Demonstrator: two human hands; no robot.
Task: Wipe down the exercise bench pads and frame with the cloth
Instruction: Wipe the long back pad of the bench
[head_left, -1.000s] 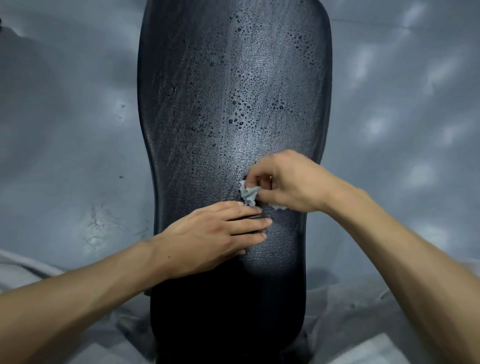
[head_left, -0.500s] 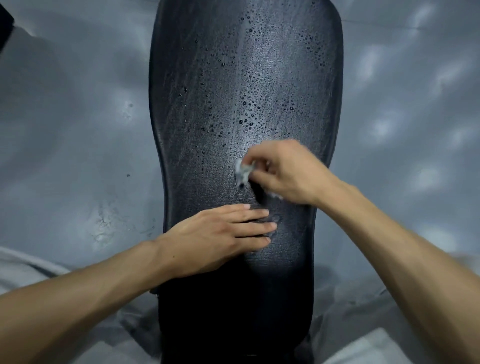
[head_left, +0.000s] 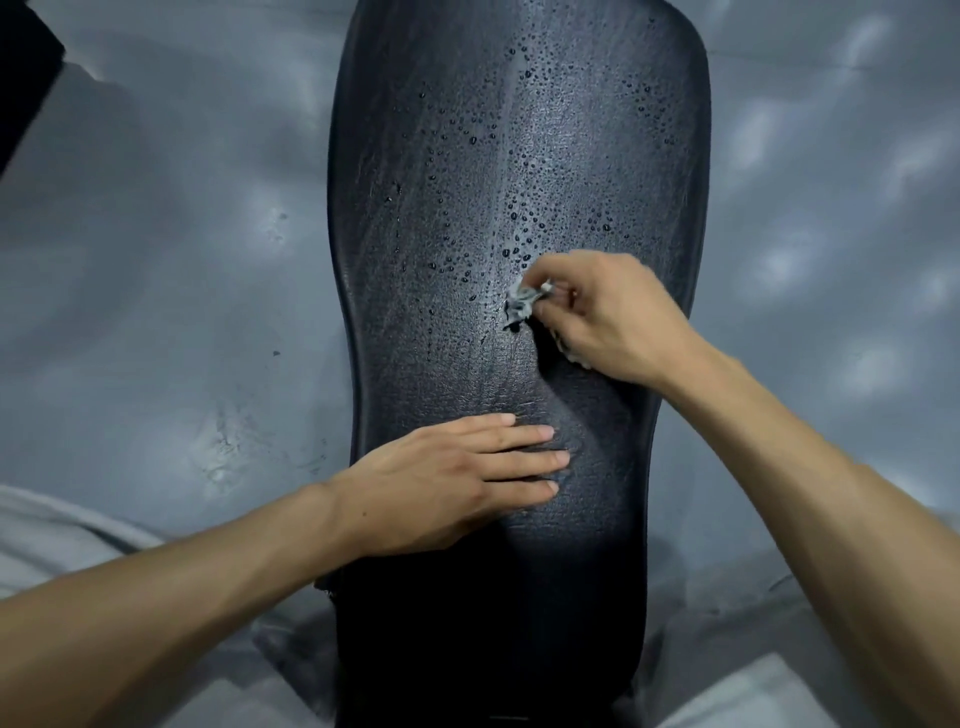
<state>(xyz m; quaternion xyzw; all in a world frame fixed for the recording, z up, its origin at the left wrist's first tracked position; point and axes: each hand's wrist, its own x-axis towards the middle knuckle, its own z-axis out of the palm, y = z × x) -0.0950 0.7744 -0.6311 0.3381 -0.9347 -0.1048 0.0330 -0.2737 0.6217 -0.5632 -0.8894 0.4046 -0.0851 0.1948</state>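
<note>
Near the middle of the bench pad (head_left: 519, 156), the cloth (head_left: 523, 301) is held bunched in the grip of the right hand (head_left: 608, 317). Unwiped droplets lie beyond it, along the pad's long axis. The left hand (head_left: 441, 488) is pressed flat, nearer the body.

Most of the cloth (head_left: 523, 301) is buried inside the right hand (head_left: 610, 317), only a crumpled tuft poking out. The bench pad (head_left: 519, 156) runs off the top and bottom edges. The bench frame is out of sight under the pad. The left hand (head_left: 441, 483) covers a patch of pad.
</note>
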